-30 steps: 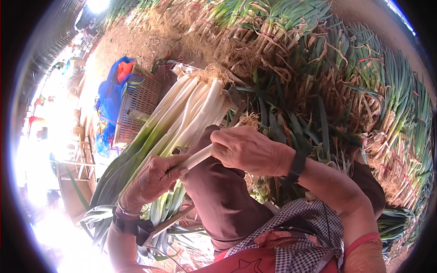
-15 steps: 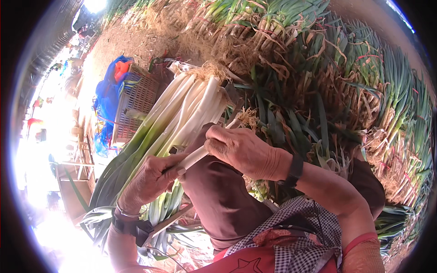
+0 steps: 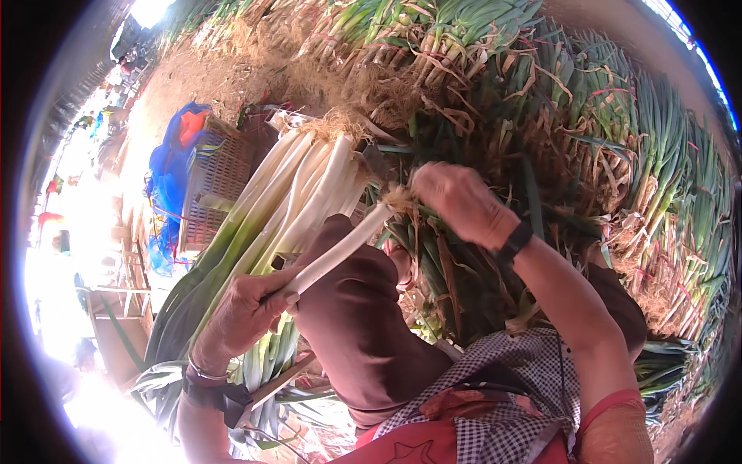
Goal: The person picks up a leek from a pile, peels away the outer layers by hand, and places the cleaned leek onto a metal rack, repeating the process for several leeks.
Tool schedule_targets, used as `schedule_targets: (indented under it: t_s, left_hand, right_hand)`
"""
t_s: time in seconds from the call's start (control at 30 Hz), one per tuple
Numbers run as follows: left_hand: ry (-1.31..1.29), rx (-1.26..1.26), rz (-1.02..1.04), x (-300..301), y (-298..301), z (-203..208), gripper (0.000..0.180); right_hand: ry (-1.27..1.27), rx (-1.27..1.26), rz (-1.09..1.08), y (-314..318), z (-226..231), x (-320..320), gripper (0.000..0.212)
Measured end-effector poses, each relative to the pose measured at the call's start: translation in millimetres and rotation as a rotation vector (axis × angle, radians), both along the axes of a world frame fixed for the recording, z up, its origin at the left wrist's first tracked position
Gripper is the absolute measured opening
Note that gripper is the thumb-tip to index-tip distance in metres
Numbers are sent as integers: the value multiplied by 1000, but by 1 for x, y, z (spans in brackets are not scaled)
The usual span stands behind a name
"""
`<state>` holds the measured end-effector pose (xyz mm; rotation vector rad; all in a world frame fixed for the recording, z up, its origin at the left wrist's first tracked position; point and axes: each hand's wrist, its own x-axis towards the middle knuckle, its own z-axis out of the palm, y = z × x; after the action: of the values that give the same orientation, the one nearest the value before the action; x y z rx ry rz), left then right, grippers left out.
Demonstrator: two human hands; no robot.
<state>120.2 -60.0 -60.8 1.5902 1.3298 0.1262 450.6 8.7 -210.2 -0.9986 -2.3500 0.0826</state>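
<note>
In the left hand (image 3: 243, 313) we see a single leek (image 3: 340, 254), grasped between thumb and curled fingers at its lower portion, so that the pale stem slants up and to the right, above the knee of the brown trousers (image 3: 359, 317). At the upper end of this leek we note a tuft of roots (image 3: 398, 199), and just beside it lies the right hand (image 3: 461, 203), blurred, its fingers bent; we cannot tell whether they hold anything. We find a black band (image 3: 515, 241) around the right wrist, and on the left a thin bracelet (image 3: 207, 374) with a dark band (image 3: 215, 394) below it. Next to the left hand and beyond it we observe a pile of leeks (image 3: 309, 182), laid side by side, white stems and roots at the top, green leaves toward the lower left. Nearer the body we see a checked cloth (image 3: 506, 379) over a red garment (image 3: 375, 445). Left of the pile stands a woven basket (image 3: 220, 174), with a blue net (image 3: 170, 170) against its left side. Farthest out, along the top and right, we see bundled leeks (image 3: 657, 147), some with red ties, on brown ground (image 3: 197, 93).
</note>
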Motion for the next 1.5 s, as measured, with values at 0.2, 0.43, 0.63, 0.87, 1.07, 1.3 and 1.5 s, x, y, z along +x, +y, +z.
schedule_targets:
  t_s: [0.2, 0.43, 0.63, 0.87, 1.07, 1.3, 1.5]
  left_hand:
    - [23, 27, 15, 2, 2, -1, 39]
    - [285, 304, 252, -35, 50, -17, 38]
    - [321, 431, 218, -96, 91, -122, 33]
    - [274, 330, 190, -4, 168, -154, 30]
    - [459, 1051, -78, -30, 198, -162, 28]
    - [-146, 427, -106, 206, 118, -58, 28]
    - [-264, 127, -138, 255, 99, -86, 42]
  right_hand:
    - [-345, -441, -432, -9, -27, 47, 16]
    - [22, -556, -249, -36, -66, 29, 13]
    - [111, -623, -198, -77, -93, 46, 11]
    - [71, -831, -378, -115, -130, 103, 16]
    - [256, -801, -386, -109, -159, 113, 18]
    - [1085, -997, -690, -56, -176, 185, 26]
    - [1169, -737, -995, 7, -262, 276, 26]
